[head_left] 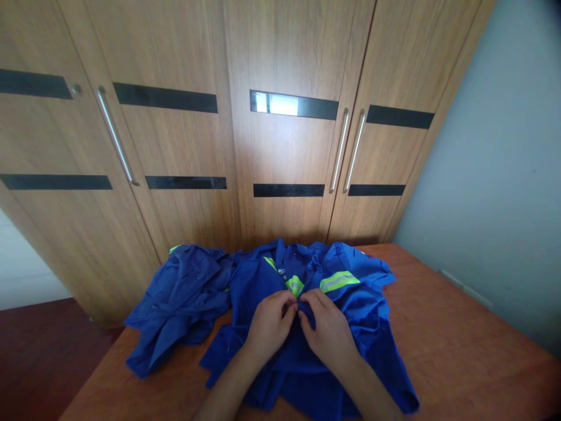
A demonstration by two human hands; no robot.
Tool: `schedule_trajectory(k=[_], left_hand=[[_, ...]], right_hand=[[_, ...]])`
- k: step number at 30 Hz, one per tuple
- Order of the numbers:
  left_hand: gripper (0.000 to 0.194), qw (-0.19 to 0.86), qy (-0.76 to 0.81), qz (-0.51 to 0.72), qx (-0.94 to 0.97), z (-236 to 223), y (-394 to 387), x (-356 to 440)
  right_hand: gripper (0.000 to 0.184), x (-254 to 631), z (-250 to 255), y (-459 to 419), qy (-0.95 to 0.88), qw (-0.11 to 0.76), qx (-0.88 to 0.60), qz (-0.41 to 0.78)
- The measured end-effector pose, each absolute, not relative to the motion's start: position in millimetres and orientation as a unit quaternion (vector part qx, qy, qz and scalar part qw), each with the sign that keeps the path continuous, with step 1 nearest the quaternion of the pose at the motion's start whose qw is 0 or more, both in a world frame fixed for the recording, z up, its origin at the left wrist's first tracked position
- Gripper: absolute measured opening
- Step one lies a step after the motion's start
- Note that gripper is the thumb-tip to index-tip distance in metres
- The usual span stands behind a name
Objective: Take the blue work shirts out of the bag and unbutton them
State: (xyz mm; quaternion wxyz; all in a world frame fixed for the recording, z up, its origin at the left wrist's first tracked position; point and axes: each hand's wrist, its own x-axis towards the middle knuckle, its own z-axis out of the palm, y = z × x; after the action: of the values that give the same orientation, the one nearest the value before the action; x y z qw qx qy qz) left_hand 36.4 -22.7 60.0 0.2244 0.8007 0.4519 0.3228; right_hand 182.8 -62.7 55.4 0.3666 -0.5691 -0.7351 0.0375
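A blue work shirt (pixel 368 304) with yellow-green reflective strips lies spread on the table, its collar toward the wardrobe. Over the middle of its front, my left hand (pixel 272 318) pinches the cloth along the front opening, just below a reflective strip (pixel 294 285). My right hand (pixel 326 327) pinches the same edge from the other side, fingertips almost touching those of the left. Whatever small part sits between the fingertips, perhaps a button, is hidden. The lower front of the shirt is partly covered by my forearms.
To the left, a second blue garment (pixel 188 292) lies crumpled beside the shirt. Beneath both is a reddish-brown wooden table (pixel 442 345). A wooden wardrobe (pixel 284 152) with metal handles (pixel 339 151) stands behind the table, and a pale wall (pixel 491 193) runs along the right.
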Motion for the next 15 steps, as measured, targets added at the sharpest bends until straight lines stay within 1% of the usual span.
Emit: schedule_trajectory(k=[2,5,11,15], left_hand=[[0.015,0.221,0.452,0.326,0.801,59,-22,36],[0.015,0.194,0.449,0.315,0.813,58,-22,35],[0.023,0.106,0.445,0.253,0.852,57,-25,36],[0.025,0.099,0.430,0.242,0.864,57,-24,34]], right_hand=[[0.018,187,51,-60,-0.741,0.332,-0.584,0.021],[0.022,191,47,-57,-0.752,0.292,-0.591,-0.002],[0.030,191,39,-53,-0.750,0.281,-0.598,-0.019],[0.034,193,38,-51,-0.769,0.268,-0.580,0.006]])
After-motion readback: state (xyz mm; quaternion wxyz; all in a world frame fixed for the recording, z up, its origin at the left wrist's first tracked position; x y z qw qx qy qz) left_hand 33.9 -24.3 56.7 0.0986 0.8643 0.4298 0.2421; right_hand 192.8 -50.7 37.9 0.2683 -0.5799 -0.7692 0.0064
